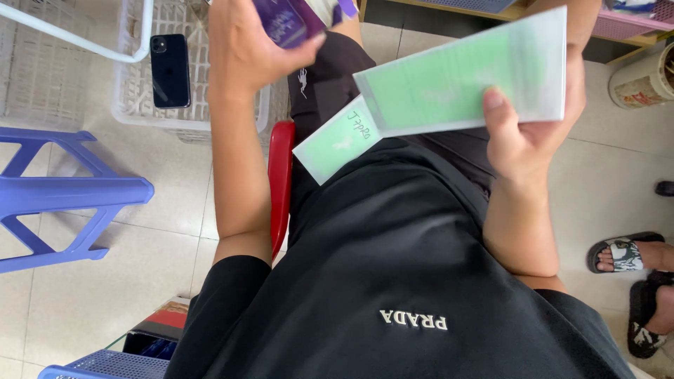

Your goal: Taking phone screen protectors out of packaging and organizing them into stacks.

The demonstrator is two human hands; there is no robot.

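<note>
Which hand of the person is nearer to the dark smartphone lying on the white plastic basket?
The left hand. It holds a small purple packet just right of the dark smartphone. The right hand holds pale green sheets far across the picture.

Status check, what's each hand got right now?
Left hand grips a small purple packet. Right hand holds green-and-white flat packs. Nothing between them.

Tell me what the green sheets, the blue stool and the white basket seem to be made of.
Green sheets in the right hand: probably glossy film or thin card, flat with pale edges. Blue stool: moulded plastic, smooth, one colour. White basket: plastic lattice.
</note>
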